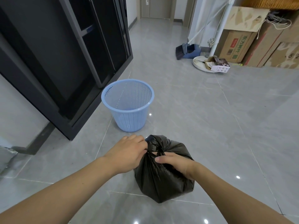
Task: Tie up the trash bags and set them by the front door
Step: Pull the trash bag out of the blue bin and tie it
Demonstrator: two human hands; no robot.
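On the grey tiled floor (210, 110), just near of the empty pale-blue plastic mesh bin (127, 105), the bulging black plastic trash bag (161, 178) sits while the left hand (129, 152) and right hand (176, 165) each pinch its gathered neck, apparently to cinch the knot.

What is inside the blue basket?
Nothing shows inside the blue basket: only its mesh wall and bare bottom, no liner. The black trash bag stands on the floor nearer the camera, its contents hidden.
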